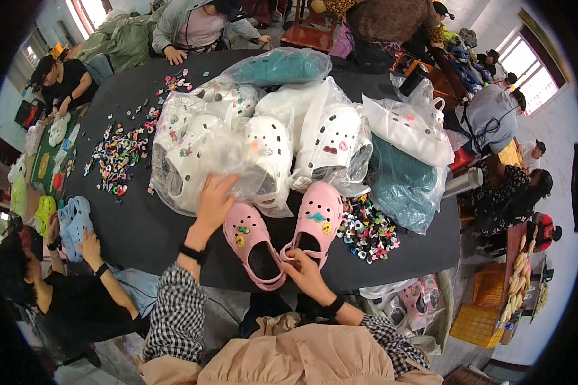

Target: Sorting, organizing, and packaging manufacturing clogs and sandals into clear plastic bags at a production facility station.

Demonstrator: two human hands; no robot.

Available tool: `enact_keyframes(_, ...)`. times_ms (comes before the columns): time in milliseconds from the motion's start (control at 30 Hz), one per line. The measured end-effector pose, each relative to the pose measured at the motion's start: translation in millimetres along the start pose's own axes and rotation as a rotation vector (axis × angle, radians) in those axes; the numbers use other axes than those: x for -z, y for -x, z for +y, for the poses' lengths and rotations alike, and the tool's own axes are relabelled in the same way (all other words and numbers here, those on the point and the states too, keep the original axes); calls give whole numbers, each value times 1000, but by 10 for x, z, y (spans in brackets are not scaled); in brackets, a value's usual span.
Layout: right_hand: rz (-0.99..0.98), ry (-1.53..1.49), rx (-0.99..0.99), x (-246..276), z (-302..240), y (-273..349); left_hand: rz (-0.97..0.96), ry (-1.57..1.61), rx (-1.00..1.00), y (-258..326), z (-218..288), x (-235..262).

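Observation:
A pair of pink clogs with small charms stands at the table's near edge, toes pointing away from me. My right hand (pixel 305 273) is closed on the heel end of the right pink clog (pixel 320 215). Beside it, the left pink clog (pixel 245 228) rests untouched. My left hand (pixel 216 200) reaches past that shoe, fingers bent against a clear plastic bag (pixel 221 151) that looks smeared by motion; its fingertips are partly hard to make out. White clogs (pixel 266 151) in plastic lie around that bag, and another bagged white clog (pixel 334 138) sits behind the right pink one.
Loose charms lie in a heap (pixel 369 231) at the right and another heap (pixel 119 157) at the left of the dark table (pixel 173 237). Teal bagged clogs (pixel 401 183) stand at the right. A co-worker at the left holds a light blue clog (pixel 76 228). Others sit around the table.

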State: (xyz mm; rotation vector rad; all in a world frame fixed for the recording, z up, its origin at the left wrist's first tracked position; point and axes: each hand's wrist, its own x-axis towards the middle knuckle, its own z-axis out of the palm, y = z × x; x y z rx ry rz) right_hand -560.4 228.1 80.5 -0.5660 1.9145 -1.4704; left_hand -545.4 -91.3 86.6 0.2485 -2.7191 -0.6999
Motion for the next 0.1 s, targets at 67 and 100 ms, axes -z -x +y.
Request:
enact_keyframes(67, -154, 18, -85, 182, -203, 53, 22, 76, 64, 350, -108, -33)
enact_keyframes(100, -262, -10, -176, 307, -229, 79, 49, 156, 130, 527, -108, -12)
